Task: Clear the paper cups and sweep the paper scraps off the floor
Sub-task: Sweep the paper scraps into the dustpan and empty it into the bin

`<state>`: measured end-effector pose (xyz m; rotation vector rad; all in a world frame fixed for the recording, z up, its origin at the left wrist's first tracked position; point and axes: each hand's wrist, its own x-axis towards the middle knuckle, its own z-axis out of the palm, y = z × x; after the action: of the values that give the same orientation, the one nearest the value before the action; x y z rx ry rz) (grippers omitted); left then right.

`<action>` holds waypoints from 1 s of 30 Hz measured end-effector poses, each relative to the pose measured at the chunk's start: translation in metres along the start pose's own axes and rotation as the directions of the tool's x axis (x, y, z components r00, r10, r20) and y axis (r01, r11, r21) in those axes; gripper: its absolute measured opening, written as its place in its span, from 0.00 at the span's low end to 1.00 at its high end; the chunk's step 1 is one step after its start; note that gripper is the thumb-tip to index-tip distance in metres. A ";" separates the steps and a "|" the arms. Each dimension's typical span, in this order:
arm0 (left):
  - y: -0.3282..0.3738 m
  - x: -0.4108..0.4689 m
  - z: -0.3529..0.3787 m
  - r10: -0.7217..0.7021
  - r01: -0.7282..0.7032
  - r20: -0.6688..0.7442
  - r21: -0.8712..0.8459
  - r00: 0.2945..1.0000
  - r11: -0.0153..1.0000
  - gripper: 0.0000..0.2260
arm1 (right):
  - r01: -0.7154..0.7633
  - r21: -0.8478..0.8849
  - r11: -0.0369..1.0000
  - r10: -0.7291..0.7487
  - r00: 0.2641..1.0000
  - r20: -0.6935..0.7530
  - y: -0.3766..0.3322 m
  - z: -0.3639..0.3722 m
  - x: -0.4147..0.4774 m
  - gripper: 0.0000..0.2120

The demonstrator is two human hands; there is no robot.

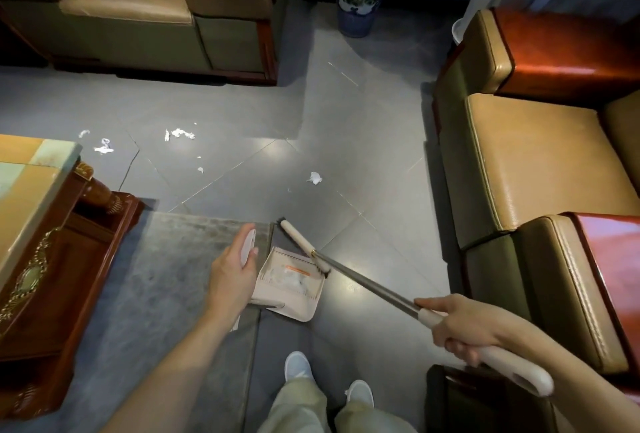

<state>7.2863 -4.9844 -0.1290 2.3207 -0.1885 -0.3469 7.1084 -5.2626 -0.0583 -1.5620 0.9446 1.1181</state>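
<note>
On the grey floor at twelve o'clock from the person's feet, the dustpan rests half over the edge of the rug, with a few white bits in its tray. The left hand grips the pan's white upright handle from the nine o'clock side, fingers wrapped round it, wrist straight and forearm running in from seven o'clock. The right hand clenches the broom where the metal shaft meets the white grip, index finger laid along the shaft. The arm comes in from four o'clock, and the broom head lies against the pan's one o'clock corner.

The paper scraps are well apart from the pan: the nearest scrap at twelve o'clock, a larger cluster at eleven, and more bits at ten, near the coffee table. No paper cups are in view.

The step in hand seems to be gathering the loose scraps. It should go best to reach the broom past the twelve o'clock scrap and draw it back in short, low strokes. The pan's lip should be pressed flat on bare tile, not on the rug edge, where light paper could slip beneath. The far pieces are probably better herded into one pile before the pan is brought to them. Fast flicks risk scattering them under the sofa.
</note>
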 end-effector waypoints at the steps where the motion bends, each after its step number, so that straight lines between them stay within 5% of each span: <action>1: 0.002 0.002 0.000 -0.008 0.008 -0.002 -0.011 1.000 1.000 0.16 | 0.005 0.009 1.000 -0.005 1.000 -0.016 -0.002 -0.005 -0.001 0.35; 7: 0.025 0.026 0.008 -0.026 0.026 -0.003 -0.054 1.000 0.998 0.16 | 0.086 0.078 0.993 -0.072 0.984 -0.161 -0.040 -0.049 0.022 0.32; 17: 0.086 0.127 0.047 -0.121 0.114 -0.107 -0.066 0.987 0.991 0.16 | 0.090 -0.310 0.946 -0.199 0.919 -0.340 -0.156 -0.156 0.131 0.22; 27: 0.127 0.222 0.074 -0.273 0.260 -0.190 -0.093 0.943 0.961 0.16 | 0.131 -0.701 0.701 -0.190 0.982 -0.007 -0.222 -0.215 0.166 0.14; 30: 0.134 0.227 0.083 -0.323 0.306 -0.233 -0.106 0.917 0.946 0.15 | 0.224 -0.646 0.729 -0.167 0.975 0.149 -0.227 -0.221 0.147 0.12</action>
<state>7.4736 -5.1880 -0.1312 2.3005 0.3205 -0.2129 7.4093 -5.4308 -0.1138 -2.1036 0.2982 1.4384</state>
